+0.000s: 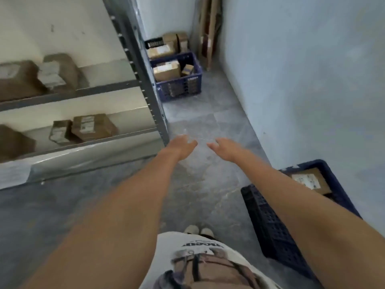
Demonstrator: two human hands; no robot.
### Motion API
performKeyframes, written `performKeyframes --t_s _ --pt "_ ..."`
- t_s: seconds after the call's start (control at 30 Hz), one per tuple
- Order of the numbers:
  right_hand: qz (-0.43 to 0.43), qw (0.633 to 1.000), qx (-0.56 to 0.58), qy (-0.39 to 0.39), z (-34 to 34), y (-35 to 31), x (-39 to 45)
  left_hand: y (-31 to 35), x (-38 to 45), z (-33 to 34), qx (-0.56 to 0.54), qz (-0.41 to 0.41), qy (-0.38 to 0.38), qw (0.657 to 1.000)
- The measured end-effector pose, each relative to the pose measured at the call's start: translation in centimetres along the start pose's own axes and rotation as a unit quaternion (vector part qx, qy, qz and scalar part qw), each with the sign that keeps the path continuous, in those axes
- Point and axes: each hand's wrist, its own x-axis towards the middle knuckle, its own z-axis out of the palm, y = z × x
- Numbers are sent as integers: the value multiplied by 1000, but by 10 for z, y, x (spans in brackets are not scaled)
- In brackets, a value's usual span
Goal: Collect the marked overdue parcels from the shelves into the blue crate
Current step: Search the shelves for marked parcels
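Both my arms reach out over the grey floor. My left hand [181,144] and my right hand [223,147] hold nothing, fingers relaxed and straight. A metal shelf unit [133,59] stands to the left with brown parcels [93,127] bearing white labels on two levels. A blue crate [181,84] sits on the floor beyond the shelf's end, with two cardboard parcels [166,70] inside. A second dark blue crate [277,226] lies by the right wall near my right forearm, holding a labelled parcel [310,181].
A black crate [153,43] with more boxes stands in the far corner behind the blue one. Flat cardboard sheets [210,32] lean against the right wall. The wall runs close along the right. My shoes [199,230] stand on the floor below.
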Motion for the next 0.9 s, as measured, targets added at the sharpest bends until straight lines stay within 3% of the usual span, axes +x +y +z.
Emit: performKeyframes --t_s 0.2,0.4,0.67,0.9 --pt "-141 982 -102 -69 40 -140 17 -135 -66 -39 -92 -168 63 979" --pt "-238 953 -155 -106 93 -266 12 -243 -126 -55 -168 -228 134 950" --pt "-257 940 -177 -135 171 -390 31 -391 -186 -72 -240 -272 146 920" --pt "-256 936 -172 -171 212 -477 64 -466 -204 -103 -302 -313 181 882"
